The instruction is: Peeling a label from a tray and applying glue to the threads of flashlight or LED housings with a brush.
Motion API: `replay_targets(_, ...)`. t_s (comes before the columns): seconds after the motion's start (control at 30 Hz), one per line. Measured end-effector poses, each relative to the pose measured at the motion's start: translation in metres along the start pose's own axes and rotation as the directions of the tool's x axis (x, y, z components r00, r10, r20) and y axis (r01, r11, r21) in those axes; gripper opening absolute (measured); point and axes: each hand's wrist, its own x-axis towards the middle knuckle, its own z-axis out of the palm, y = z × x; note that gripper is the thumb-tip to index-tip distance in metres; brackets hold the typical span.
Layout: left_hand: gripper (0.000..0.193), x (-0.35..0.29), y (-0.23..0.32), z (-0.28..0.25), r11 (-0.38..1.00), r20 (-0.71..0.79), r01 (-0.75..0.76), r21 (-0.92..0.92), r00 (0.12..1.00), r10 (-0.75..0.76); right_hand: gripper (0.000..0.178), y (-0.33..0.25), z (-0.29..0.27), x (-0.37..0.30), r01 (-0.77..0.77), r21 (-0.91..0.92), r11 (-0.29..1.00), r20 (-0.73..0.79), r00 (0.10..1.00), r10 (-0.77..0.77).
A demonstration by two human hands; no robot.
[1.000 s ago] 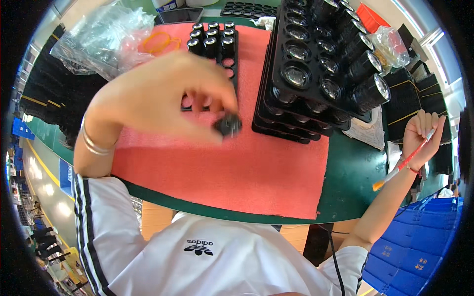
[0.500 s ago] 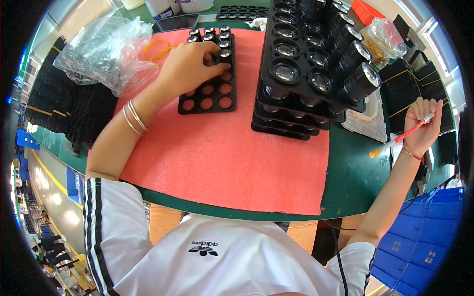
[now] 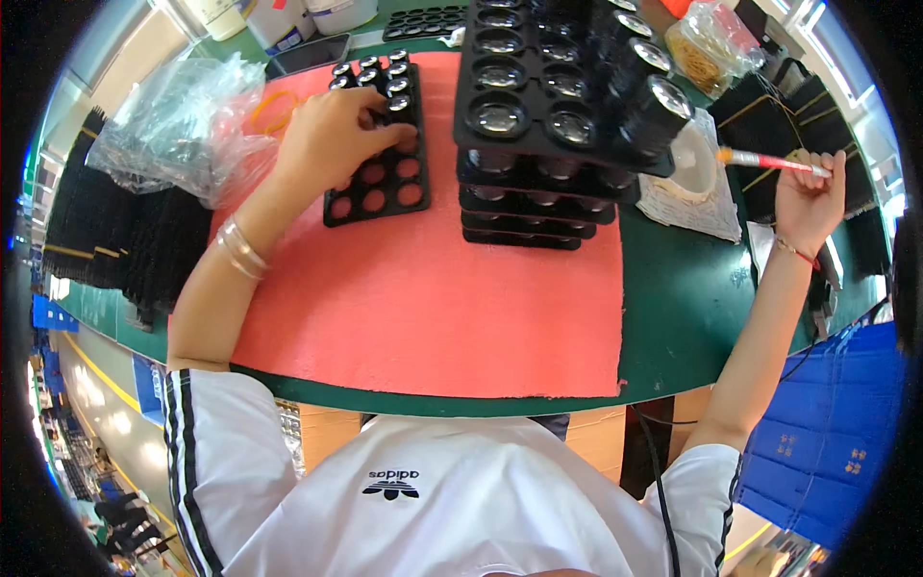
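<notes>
My left hand (image 3: 332, 135) is over a small black tray (image 3: 358, 205) with round holes, which lies on a pink mat. Its thumb and fingers are curled together at the tray's middle; what they pinch, if anything, is hidden. Several black cylinders with glassy tops (image 3: 369, 76) stand in the far rows of this tray, and pink mat shows through the nearest holes. Out to the right, my right hand (image 3: 810, 200) is closed around a thin red-handled brush (image 3: 771, 161). The brush's orange tip points left, above the far side of a whitish dish (image 3: 694, 165).
Stacked black trays (image 3: 540, 197) stand right of the mat (image 3: 433, 317), with taller glass-topped black cylinders (image 3: 657, 104) on top. A clear plastic bag (image 3: 183, 125) and dark stacks (image 3: 144, 236) are at left. Behind are a dark flat device (image 3: 308, 56) and white containers (image 3: 279, 24).
The brush has swung up, its tip now pointing left by the dish instead of down-left. My left hand stays at the small tray. The whole view has shifted slightly.
</notes>
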Motion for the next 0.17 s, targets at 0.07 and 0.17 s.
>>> replay_targets(0.07, 0.046, -0.006, 0.009, -0.015, 0.998, -0.023, -0.055, -0.008, 0.998, 0.055, 0.026, -0.001, -0.007, 0.001, 0.035, 0.021, 0.999, -0.033, 0.999, -0.034)
replay_targets(0.17, 0.039, -0.022, 0.035, -0.033, 0.958, -0.313, -0.216, 0.19, 0.911, 0.267, 0.026, 0.007, -0.014, 0.004, 0.015, 0.037, 0.999, -0.05, 0.999, -0.013)
